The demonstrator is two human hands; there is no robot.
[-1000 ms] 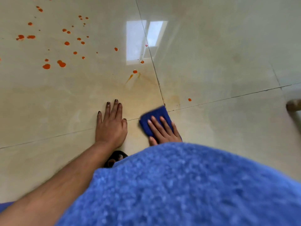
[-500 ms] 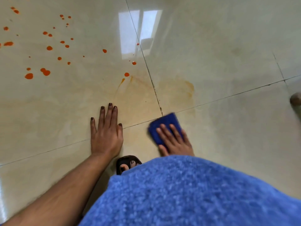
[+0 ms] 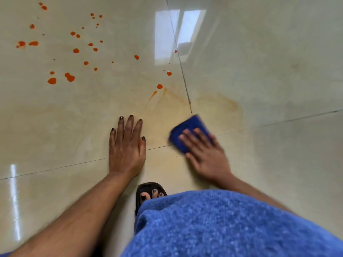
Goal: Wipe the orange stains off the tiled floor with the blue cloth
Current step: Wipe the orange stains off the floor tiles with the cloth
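Head view: right hand [image 3: 206, 156] presses blue cloth [image 3: 187, 130] flat-fingered; left hand [image 3: 126, 147] splayed beside orange stains [image 3: 70, 77], sandal [image 3: 146, 191] near.

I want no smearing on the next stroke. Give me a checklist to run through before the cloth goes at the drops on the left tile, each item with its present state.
1. Folded dark blue cloth flat under the right hand: ok, straight fingers press it to the glossy beige tiled floor.
2. Left hand braced flat on the tile: ok.
3. Left hand out of the stroke's way: not ok, it lies between the cloth and most of the orange drops.
4. Area just wiped is clean: not ok, a faint orange smear remains at the grout joint.
5. Cloth's underside clean enough: cannot tell, hidden.
6. Foot in the black sandal away from the stains: ok.
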